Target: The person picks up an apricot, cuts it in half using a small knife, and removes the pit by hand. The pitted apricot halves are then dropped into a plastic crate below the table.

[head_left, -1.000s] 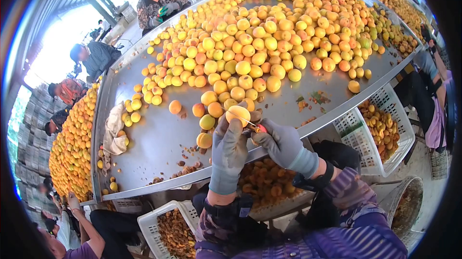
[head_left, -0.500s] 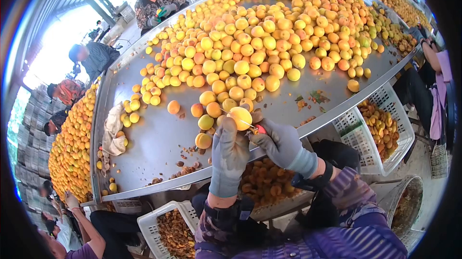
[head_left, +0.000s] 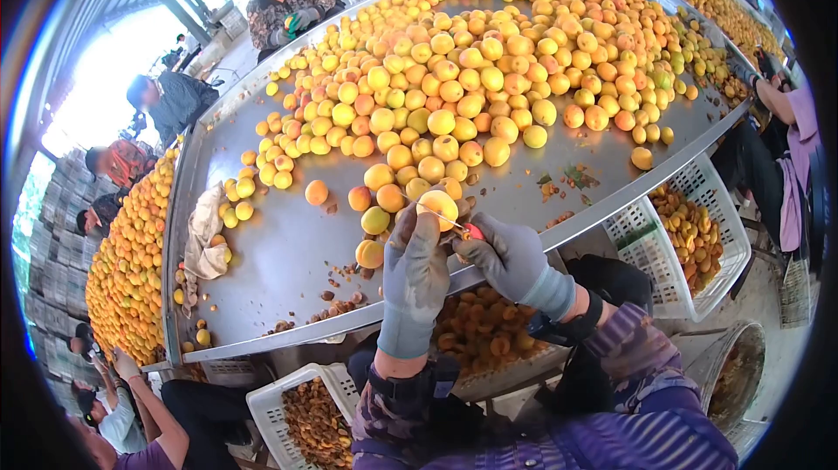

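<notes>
My left hand (head_left: 414, 282), in a grey work glove, grips a yellow apricot (head_left: 438, 206) between thumb and fingers at the table's near edge. My gloved right hand (head_left: 513, 265) is closed around the red handle (head_left: 473, 232) of a small knife. Its thin blade (head_left: 449, 220) lies across the side of the fruit that faces me. Both hands are close together, fingertips almost meeting below the apricot. Just beyond them, loose apricots (head_left: 381, 175) run up into a large heap (head_left: 489, 77) on the metal table (head_left: 279, 260).
Baskets of split apricots stand at the right (head_left: 738, 247) and lower left (head_left: 262, 404), and more halves (head_left: 484, 330) lie below my hands. A pale cloth (head_left: 202, 234) rests by the table's left edge. Pits and scraps (head_left: 340, 306) lie near its front rim. Other people work around the tables.
The knife blade has shifted across the apricot's near face, and the fruit has turned slightly in my left hand. Both hands stay in nearly the same place.
</notes>
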Available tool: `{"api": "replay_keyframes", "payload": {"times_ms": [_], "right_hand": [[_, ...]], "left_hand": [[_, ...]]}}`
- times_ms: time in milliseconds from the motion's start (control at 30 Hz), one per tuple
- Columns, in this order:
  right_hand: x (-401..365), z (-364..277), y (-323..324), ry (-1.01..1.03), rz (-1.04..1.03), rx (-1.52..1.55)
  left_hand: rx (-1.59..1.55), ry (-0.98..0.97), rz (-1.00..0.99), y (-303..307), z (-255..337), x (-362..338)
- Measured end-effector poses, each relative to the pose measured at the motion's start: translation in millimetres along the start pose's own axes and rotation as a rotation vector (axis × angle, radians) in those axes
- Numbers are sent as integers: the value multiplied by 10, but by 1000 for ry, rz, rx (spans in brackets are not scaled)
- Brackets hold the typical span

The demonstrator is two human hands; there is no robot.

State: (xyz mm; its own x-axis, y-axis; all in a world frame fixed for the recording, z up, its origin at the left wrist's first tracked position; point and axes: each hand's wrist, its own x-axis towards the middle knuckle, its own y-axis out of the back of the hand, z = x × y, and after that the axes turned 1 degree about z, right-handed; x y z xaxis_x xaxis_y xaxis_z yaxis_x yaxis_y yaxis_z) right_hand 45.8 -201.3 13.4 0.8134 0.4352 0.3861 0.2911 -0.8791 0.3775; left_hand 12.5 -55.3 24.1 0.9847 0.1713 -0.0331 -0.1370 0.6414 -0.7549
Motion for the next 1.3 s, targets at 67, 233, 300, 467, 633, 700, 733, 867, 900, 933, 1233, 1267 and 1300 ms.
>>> {"api": "replay_keyframes", "payload": {"times_ms": [67, 233, 300, 467, 633, 700, 733, 867, 900, 933, 1233, 1267, 1300], "right_hand": [[-10, 18, 0, 0, -10, -28], [-15, 37, -3, 59, 8, -85], [-15, 46, -2, 49, -7, -83], [-15, 48, -16, 49, 6, -114], [-27, 61, -25, 98, 28, -183], [-19, 18, -13, 90, 24, -176], [-17, 15, -12, 91, 26, -175], [-9, 22, -9, 83, -2, -155], [-4, 23, -11, 72, -13, -85], [-3, 25, -18, 72, -14, -85], [-15, 133, -85, -39, -159, 342], [-43, 137, -94, -11, -106, 536], [-44, 109, -89, 16, -54, 728]], "left_hand": [[102, -35, -2, 28, 20, -14], [624, -365, 59, -94, -45, -43], [526, -431, 26, -59, -64, -36], [58, -81, -47, -6, -3, -8], [505, -268, -22, -40, 12, -53], [699, -362, 9, -29, 21, -46], [511, -329, -20, -15, 21, -39], [274, -278, 10, 32, -19, -6], [274, -278, 10, 22, -27, -4], [270, -300, 42, 8, -37, -1], [174, -281, -9, 35, -17, 3], [38, -201, -35, 16, -10, -1], [33, -203, -32, 28, -2, 0]]}}
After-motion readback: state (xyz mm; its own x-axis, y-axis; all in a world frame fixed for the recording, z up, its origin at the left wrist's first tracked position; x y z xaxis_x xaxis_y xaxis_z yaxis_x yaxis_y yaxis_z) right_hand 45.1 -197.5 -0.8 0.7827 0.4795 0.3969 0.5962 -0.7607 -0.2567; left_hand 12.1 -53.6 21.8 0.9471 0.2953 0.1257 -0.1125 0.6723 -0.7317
